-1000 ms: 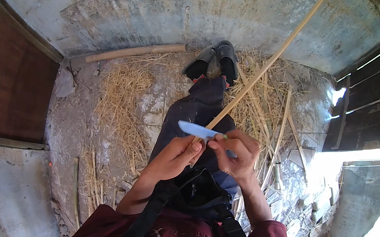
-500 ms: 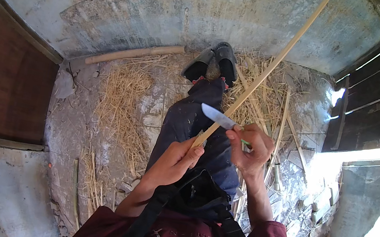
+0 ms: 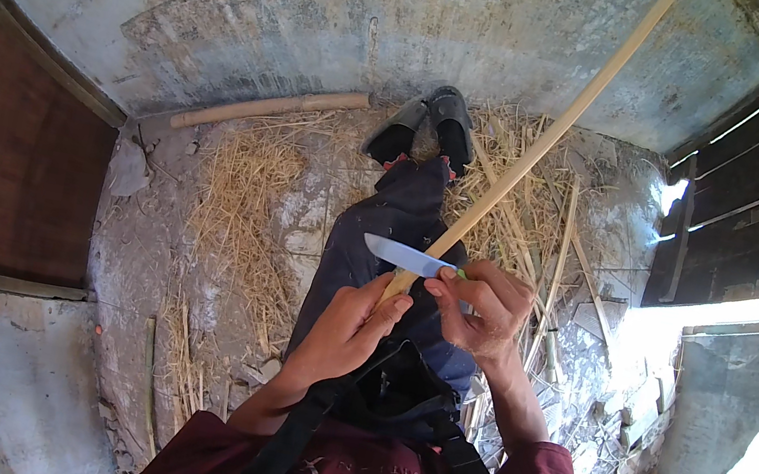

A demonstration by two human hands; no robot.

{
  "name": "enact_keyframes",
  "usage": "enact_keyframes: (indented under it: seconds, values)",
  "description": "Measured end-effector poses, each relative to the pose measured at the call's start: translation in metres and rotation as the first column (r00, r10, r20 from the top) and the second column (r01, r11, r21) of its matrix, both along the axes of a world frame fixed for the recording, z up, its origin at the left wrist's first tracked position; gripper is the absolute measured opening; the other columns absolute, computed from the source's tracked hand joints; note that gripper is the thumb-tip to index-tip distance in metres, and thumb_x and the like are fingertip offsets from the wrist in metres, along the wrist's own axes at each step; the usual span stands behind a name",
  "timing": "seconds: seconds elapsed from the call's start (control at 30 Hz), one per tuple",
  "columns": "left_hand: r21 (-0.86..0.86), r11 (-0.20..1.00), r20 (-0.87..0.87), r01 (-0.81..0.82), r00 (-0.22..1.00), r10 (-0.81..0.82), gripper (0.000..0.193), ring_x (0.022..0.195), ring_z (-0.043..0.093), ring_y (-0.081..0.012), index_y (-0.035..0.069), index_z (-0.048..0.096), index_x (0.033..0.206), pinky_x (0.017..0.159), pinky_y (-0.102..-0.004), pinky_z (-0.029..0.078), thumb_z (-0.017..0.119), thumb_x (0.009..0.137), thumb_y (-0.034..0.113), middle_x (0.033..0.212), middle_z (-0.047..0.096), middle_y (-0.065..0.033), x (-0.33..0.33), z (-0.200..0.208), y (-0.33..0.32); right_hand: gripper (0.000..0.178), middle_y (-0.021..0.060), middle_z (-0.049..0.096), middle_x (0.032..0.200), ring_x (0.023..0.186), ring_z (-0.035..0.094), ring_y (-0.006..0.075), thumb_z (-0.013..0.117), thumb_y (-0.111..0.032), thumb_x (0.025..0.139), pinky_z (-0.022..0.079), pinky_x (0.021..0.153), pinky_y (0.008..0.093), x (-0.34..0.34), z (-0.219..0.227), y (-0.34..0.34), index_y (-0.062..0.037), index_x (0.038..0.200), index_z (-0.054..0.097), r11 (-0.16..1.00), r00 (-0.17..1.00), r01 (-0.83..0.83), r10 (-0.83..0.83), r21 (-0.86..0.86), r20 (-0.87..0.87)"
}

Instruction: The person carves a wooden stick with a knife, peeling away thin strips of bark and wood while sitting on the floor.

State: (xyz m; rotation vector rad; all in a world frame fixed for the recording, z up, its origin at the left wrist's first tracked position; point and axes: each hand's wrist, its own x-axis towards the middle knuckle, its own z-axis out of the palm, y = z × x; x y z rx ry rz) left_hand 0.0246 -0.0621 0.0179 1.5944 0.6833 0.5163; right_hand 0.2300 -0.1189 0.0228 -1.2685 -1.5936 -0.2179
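A long pale strip that looks like split bamboo (image 3: 543,142) slants from my lap up to the far right. Around its near end my left hand (image 3: 352,326) is closed, thumb on top. My right hand (image 3: 486,309) grips a knife (image 3: 397,253) by its handle, of which only a bit of green shows. The silver blade crosses over the strip just beyond my left hand, its tip pointing left. Whether the edge bites into the strip I cannot tell.
Pale shavings (image 3: 252,184) lie in heaps on the dusty floor left and right of my legs. A round bamboo pole (image 3: 270,108) rests along the far wall (image 3: 359,10). Thin strips (image 3: 563,259) lie at right, near rubble (image 3: 638,415). A brown panel (image 3: 18,153) stands at left.
The knife has moved toward me and left along the strip, closer to my left hand. The strip has shifted slightly toward me, its far end now in view.
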Motion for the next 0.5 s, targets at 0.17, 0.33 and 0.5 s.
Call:
enact_keyframes:
  seconds: [0.17,0.33,0.5]
  values:
    - [0.074,0.997,-0.044,-0.013,0.999,0.016,0.031,0.053,0.052,-0.0139,-0.003,0.061,0.119,0.053,-0.0335,0.039,0.056,0.113,0.027,0.064,0.054,-0.006,0.001,0.006,-0.004,0.025,0.0027,0.06,0.066,0.047,0.057,0.0175,0.094,-0.015,0.078,0.04,0.042,0.0322,0.003,-0.005,0.004,-0.0111,0.08,0.069,0.998,1.0,0.014,-0.015,0.062,0.014]
    - [0.062,0.998,-0.043,-0.022,0.999,0.025,0.032,0.051,0.048,-0.0155,-0.003,0.06,0.119,0.052,-0.0363,0.035,0.056,0.114,0.028,0.062,0.052,-0.0088,-0.004,0.008,-0.006,0.026,0.0038,0.062,0.067,0.047,0.057,0.018,0.093,-0.015,0.078,0.04,0.041,0.0325,0.006,0.003,0.005,-0.0107,0.079,0.068,0.999,0.998,0.022,-0.02,0.043,-0.059]
    - [0.096,0.995,-0.065,-0.026,0.997,0.033,0.03,0.051,0.047,-0.0157,-0.003,0.059,0.114,0.052,-0.0364,0.035,0.056,0.113,0.027,0.061,0.05,-0.0099,-0.002,0.008,-0.006,0.025,0.0049,0.065,0.068,0.047,0.058,0.0183,0.093,-0.014,0.078,0.041,0.042,0.0326,0.004,0.003,0.003,-0.0105,0.079,0.068,0.999,1.0,-0.007,0.007,0.046,-0.002]
